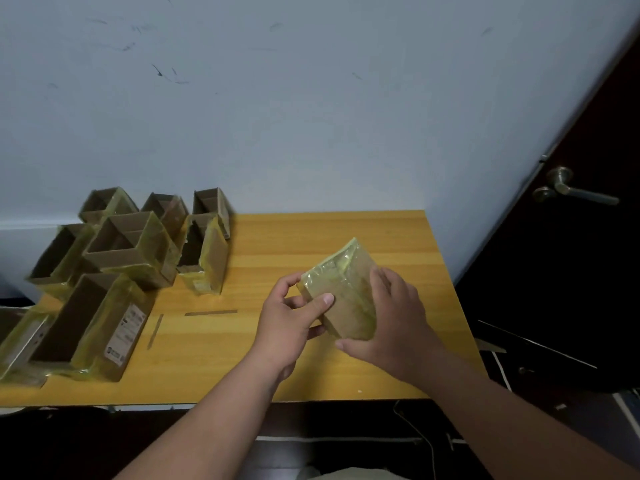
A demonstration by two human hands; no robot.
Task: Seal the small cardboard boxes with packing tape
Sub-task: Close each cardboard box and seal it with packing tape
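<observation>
Nearest to me, above the front half of the wooden surface (346, 237), I hold one small cardboard box (346, 299) between both hands, lifted clear of the wood as far as I can judge. My left hand (291, 317) has its grip closed on the box's near left edge, thumb pressed flat on the top face and fingers curled beneath. My right hand (394, 323) wraps the right side, fingers laid over the far edge and thumb under the near corner, so both grips are closed on the same box. The box is wrapped in yellowish packing tape (332, 271), glossy at its upper end. I judge it light and fairly stiff, though the thin card walls would dent under a hard squeeze and the slick tape could let it slide; the edges and corners, where the card is strongest, are the places to take hold. Its long axis runs from the near right to the far left, tilted, with the taped end pointing up and away from me. Farther off to the left, two thin strips (211, 312) lie flat on the wood, and beyond them a cluster of open boxes (128, 244) stands against the blue wall (311, 98), mouths upward, tape already around their sides.
</observation>
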